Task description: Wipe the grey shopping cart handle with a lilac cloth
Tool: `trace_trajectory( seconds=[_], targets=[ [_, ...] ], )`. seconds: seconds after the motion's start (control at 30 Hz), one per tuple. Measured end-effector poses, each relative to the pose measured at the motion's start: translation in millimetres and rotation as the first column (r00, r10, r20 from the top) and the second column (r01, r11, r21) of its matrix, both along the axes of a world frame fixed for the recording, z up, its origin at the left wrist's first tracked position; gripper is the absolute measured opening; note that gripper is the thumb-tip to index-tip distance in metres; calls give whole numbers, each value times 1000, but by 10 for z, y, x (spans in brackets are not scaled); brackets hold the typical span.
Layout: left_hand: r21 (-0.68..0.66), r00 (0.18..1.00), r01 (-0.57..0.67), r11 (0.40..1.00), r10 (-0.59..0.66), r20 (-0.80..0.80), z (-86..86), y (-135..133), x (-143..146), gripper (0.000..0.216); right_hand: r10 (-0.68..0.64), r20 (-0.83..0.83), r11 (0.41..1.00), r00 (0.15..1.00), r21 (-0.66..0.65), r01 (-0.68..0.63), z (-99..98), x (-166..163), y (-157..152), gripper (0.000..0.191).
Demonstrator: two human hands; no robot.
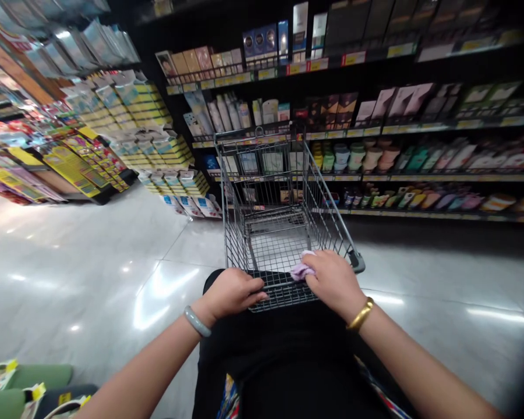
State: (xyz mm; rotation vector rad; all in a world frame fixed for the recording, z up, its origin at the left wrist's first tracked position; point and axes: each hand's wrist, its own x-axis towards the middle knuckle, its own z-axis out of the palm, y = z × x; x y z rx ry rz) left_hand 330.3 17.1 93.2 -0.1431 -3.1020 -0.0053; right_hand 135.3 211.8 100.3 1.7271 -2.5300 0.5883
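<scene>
In front of my body stands a wire shopping cart (271, 238), its basket holding nothing that I can see. My left hand (233, 293) is closed around the near top edge of the basket, thumb and finger pointing right. Bunched in my right hand (335, 285) is a light purple cloth (303, 267), pressed against the near right part of the cart's edge. The fingertips of the right hand are hidden behind the cloth and the hand. A grey bangle (197, 321) is on my left wrist and a gold bracelet (360, 314) on my right.
Store shelves (428, 177) with bottles, boxes and tubes run along beyond the cart. Stacked yellow-striped packs (157, 148) stand at the left end of the shelves. Green rolled goods (39, 375) lie at the lower left. The shiny grey floor (91, 262) reflects lights.
</scene>
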Motion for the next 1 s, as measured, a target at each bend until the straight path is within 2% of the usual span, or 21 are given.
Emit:
trace_trajectory(
  seconds=[0.17,0.3,0.43,0.53,0.63,0.7,0.77,0.8,0.83,0.9,0.97,1.0],
  targets=[
    [-5,999,4,1000,-4,-49,-1,-188,65,37,86,70,996,994,-31,-84,15,35,-133,17],
    [-37,997,31,999,-33,-69,-3,-341,124,35,87,143,996,986,-10,-87,65,-81,-153,20],
    [-108,997,50,993,-57,-60,17,-553,203,35,26,47,999,999,30,-28,158,-199,-186,16],
    [-145,998,42,989,-48,-38,48,-773,268,37,-29,-53,998,998,55,31,206,-172,-196,14],
    [-140,1000,-13,990,13,6,95,-880,305,39,-28,-74,1000,997,-14,27,161,1,-182,20],
    [-133,996,-83,988,84,1,120,-769,278,35,73,-36,989,997,-129,-77,77,114,-168,29],
    [-98,981,-184,978,176,-83,114,-487,187,27,198,-11,951,980,-240,-195,-30,135,-156,38],
    [-56,960,-248,967,237,-151,94,-300,119,30,223,2,935,975,-282,-213,-84,101,-153,40],
    [1,944,-278,961,273,-187,63,-101,38,35,211,28,929,977,-316,-192,-135,45,-152,40],
    [133,912,-325,936,347,-218,-21,268,-144,40,109,119,924,987,-378,-56,-221,-83,-150,37],
    [237,866,-394,888,444,-227,-110,515,-313,38,37,198,909,979,-413,49,-285,-144,-139,34],
    [269,842,-428,863,489,-228,-149,580,-379,33,47,209,902,977,-429,48,-314,-134,-125,33]
  ],
)
